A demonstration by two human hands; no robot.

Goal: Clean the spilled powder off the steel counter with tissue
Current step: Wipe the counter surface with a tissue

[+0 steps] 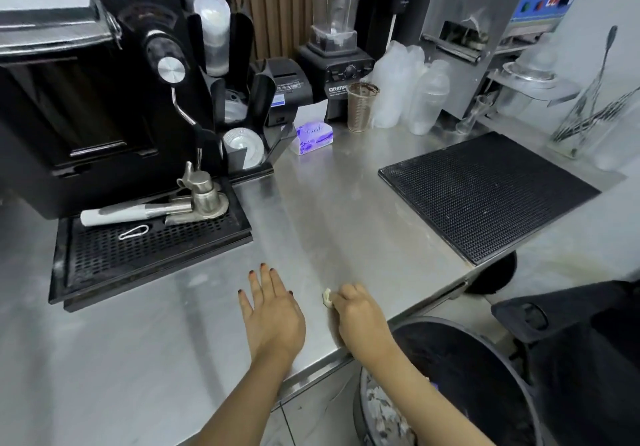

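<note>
Pinching one small crumpled tissue wad (327,298) in the right hand (360,314), fingers curled round it, down at the steel counter (346,203) close to the front edge. Flat on the steel just beside it, the left hand (272,310), fingers straight and spread, holding nothing. Wad poking out at the fingertip end of the right hand, toward the left one, near but not touching. Can't really make out any powder around there, maybe faint smears, hard to say. Looks like the tail end of the job. One open bin (450,369) right below the counter edge, under the right forearm, so right hand clearly nearer for a drop. One purple tissue pack (313,139) well back, for grabbing another sheet.
</note>
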